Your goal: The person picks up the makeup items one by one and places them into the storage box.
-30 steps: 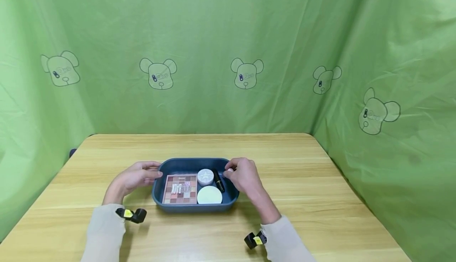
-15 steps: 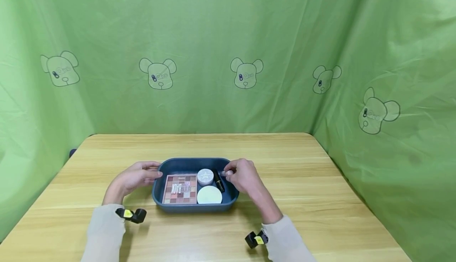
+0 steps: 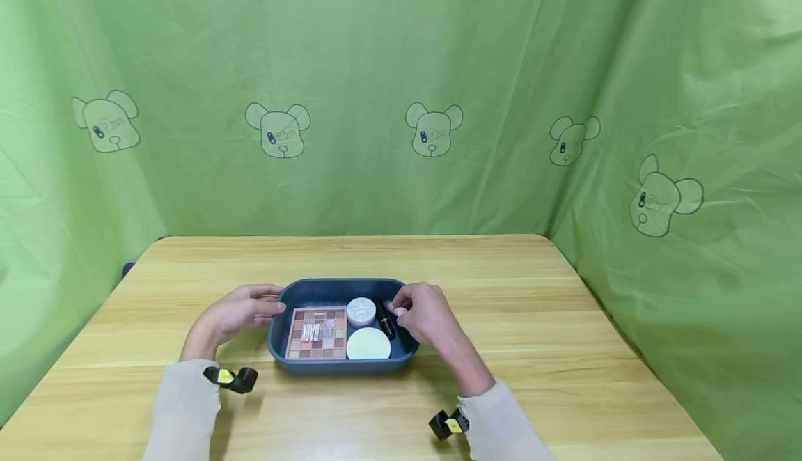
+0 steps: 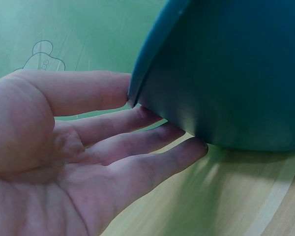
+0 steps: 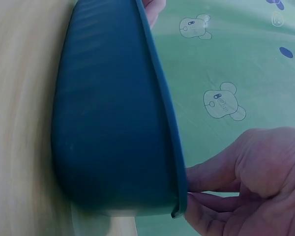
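A dark blue tray [image 3: 332,368] stands on the table. In it lie a makeup palette [image 3: 316,336] at the left, a round white jar with a star on its lid [image 3: 360,311], a round white compact [image 3: 368,344] and a black lipstick tube [image 3: 385,319]. My left hand [image 3: 241,310] holds the tray's left end, thumb over the rim and straightish fingers against the outer wall [image 4: 226,78]. Over the right end, my right hand [image 3: 427,313] pinches a small whitish item [image 3: 399,312], mostly covered by the fingers. The tray wall hides it in the right wrist view.
The light wooden table [image 3: 532,322] extends around the tray on all sides. A green curtain [image 3: 357,189] with bear-head outlines hangs behind it and along the sides.
My right hand has shifted slightly, and the small whitish item in its fingers has moved lower and to the left inside the tray. The left hand and tray stay put.
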Demonstrator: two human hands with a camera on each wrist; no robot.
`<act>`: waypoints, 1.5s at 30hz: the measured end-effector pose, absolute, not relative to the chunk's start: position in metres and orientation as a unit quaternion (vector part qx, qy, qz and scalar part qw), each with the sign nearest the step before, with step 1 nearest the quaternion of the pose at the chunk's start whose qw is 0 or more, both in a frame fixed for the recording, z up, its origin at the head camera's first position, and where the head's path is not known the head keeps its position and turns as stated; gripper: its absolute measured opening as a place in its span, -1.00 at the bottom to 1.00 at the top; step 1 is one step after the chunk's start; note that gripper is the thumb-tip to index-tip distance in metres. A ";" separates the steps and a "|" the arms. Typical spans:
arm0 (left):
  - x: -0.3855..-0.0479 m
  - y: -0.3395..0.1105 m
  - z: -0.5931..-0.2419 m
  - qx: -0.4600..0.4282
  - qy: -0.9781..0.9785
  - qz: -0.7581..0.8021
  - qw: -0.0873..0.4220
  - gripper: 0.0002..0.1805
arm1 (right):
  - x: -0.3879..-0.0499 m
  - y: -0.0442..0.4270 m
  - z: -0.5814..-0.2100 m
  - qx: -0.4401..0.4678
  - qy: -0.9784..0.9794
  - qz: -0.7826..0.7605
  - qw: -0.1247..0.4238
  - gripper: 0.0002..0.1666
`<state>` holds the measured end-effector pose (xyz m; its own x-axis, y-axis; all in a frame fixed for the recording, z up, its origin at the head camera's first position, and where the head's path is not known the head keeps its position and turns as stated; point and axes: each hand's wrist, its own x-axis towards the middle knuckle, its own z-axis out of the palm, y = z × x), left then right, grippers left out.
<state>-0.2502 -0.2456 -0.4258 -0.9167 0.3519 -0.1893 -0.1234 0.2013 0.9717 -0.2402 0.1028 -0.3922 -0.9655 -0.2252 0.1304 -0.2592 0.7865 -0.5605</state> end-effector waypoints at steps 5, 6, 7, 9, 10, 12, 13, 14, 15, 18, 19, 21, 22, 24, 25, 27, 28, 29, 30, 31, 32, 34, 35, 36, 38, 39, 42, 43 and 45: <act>-0.250 -0.245 -0.426 0.078 0.752 0.627 0.190 -0.32 | -0.241 0.104 -0.394 0.116 -0.949 0.292 0.032 -0.78; -0.250 -0.245 -0.426 0.076 0.751 0.628 0.190 -0.32 | -0.241 0.104 -0.395 0.115 -0.949 0.291 0.030 -0.78; -0.250 -0.245 -0.426 0.076 0.751 0.628 0.190 -0.32 | -0.241 0.104 -0.395 0.113 -0.950 0.289 0.029 -0.78; -0.250 -0.245 -0.426 0.077 0.750 0.628 0.190 -0.32 | -0.241 0.104 -0.395 0.110 -0.951 0.289 0.021 -0.78; -0.250 -0.246 -0.426 0.077 0.750 0.629 0.190 -0.32 | -0.241 0.104 -0.394 0.108 -0.951 0.289 0.017 -0.77; -0.251 -0.246 -0.427 0.077 0.750 0.629 0.190 -0.32 | -0.241 0.104 -0.394 0.106 -0.952 0.288 0.009 -0.76; -0.251 -0.246 -0.427 0.081 0.752 0.626 0.190 -0.32 | -0.241 0.104 -0.394 0.105 -0.952 0.288 0.006 -0.75; -0.251 -0.246 -0.427 0.079 0.752 0.627 0.190 -0.32 | -0.241 0.103 -0.393 0.104 -0.952 0.288 0.003 -0.74; -0.251 -0.246 -0.427 0.077 0.752 0.627 0.189 -0.33 | -0.240 0.103 -0.393 0.104 -0.952 0.287 0.002 -0.74; -0.252 -0.246 -0.427 0.072 0.753 0.626 0.188 -0.33 | -0.240 0.103 -0.394 0.109 -0.954 0.277 0.006 -0.73; -0.252 -0.246 -0.427 0.071 0.754 0.625 0.187 -0.33 | -0.240 0.103 -0.394 0.114 -0.956 0.269 0.011 -0.80; -0.252 -0.246 -0.427 0.067 0.754 0.626 0.187 -0.33 | -0.240 0.103 -0.395 0.120 -0.957 0.263 0.018 -0.80; -0.252 -0.246 -0.427 0.069 0.755 0.625 0.187 -0.32 | -0.240 0.103 -0.396 0.124 -0.958 0.259 0.022 -0.80; -0.252 -0.246 -0.427 0.074 0.755 0.623 0.188 -0.32 | -0.240 0.103 -0.397 0.130 -0.958 0.254 0.029 -0.77; -0.252 -0.246 -0.427 0.073 0.754 0.625 0.188 -0.32 | -0.240 0.103 -0.397 0.132 -0.958 0.254 0.030 -0.75; -0.252 -0.246 -0.427 0.073 0.753 0.626 0.188 -0.32 | -0.240 0.104 -0.397 0.133 -0.956 0.260 0.029 -0.68; -0.251 -0.246 -0.428 0.076 0.754 0.625 0.188 -0.32 | -0.240 0.104 -0.396 0.133 -0.955 0.263 0.029 -0.68; -0.251 -0.246 -0.428 0.076 0.753 0.626 0.189 -0.32 | -0.240 0.104 -0.396 0.132 -0.954 0.267 0.029 -0.68; -0.251 -0.246 -0.428 0.076 0.753 0.626 0.188 -0.32 | -0.241 0.104 -0.396 0.129 -0.953 0.272 0.028 -0.69; -0.251 -0.246 -0.428 0.076 0.752 0.627 0.188 -0.32 | -0.241 0.105 -0.395 0.128 -0.952 0.276 0.030 -0.69; -0.251 -0.246 -0.428 0.077 0.752 0.627 0.188 -0.32 | -0.241 0.105 -0.395 0.127 -0.951 0.280 0.033 -0.69; -0.251 -0.246 -0.428 0.077 0.753 0.627 0.187 -0.33 | -0.241 0.106 -0.394 0.124 -0.949 0.288 0.039 -0.70; -0.251 -0.246 -0.428 0.077 0.753 0.626 0.187 -0.33 | -0.241 0.106 -0.394 0.122 -0.948 0.292 0.041 -0.70; -0.251 -0.246 -0.428 0.077 0.753 0.626 0.187 -0.33 | -0.241 0.107 -0.393 0.121 -0.946 0.296 0.044 -0.72; -0.251 -0.246 -0.428 0.078 0.754 0.625 0.187 -0.33 | -0.242 0.108 -0.393 0.116 -0.944 0.306 0.050 -0.74; -0.251 -0.246 -0.428 0.078 0.753 0.626 0.187 -0.33 | -0.242 0.109 -0.392 0.109 -0.943 0.311 0.052 -0.76; -0.251 -0.246 -0.428 0.079 0.752 0.628 0.187 -0.32 | -0.243 0.111 -0.391 0.090 -0.940 0.325 0.053 -0.76; -0.251 -0.246 -0.428 0.078 0.751 0.628 0.187 -0.31 | -0.244 0.112 -0.390 0.084 -0.940 0.328 0.053 -0.73; -0.251 -0.246 -0.428 0.078 0.751 0.628 0.188 -0.31 | -0.245 0.114 -0.390 0.073 -0.941 0.328 0.042 -0.64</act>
